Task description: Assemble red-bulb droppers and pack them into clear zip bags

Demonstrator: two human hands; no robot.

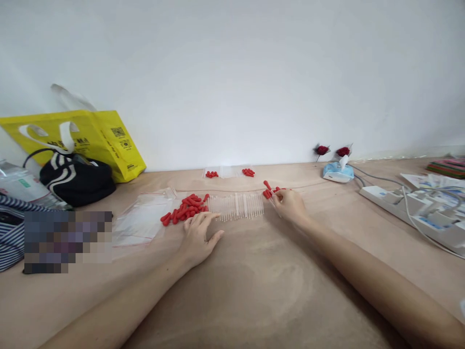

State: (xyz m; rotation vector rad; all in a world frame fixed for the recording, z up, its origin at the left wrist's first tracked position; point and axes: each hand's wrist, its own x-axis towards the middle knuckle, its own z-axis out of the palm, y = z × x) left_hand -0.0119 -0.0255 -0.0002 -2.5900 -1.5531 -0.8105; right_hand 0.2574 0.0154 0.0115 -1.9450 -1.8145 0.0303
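My left hand [199, 236] rests on the table with its fingers apart, beside a pile of red rubber bulbs [187, 208]. Its fingertips reach the left end of a row of thin clear dropper tubes [238, 206], laid side by side. Just right of that row, my right hand [290, 206] is closed in a pinch on a dropper [271, 190], a clear tube with a red bulb at its upper end. More red-bulbed pieces lie close by its fingertips, partly hidden by the hand.
Clear zip bags [141, 218] lie left of the pile. Another bag [228, 171] with red bulbs lies by the wall. At left stand a yellow bag [127, 155] and a black pouch [78, 179]. Tissues [337, 173] and a power strip [410, 213] with cables are at right.
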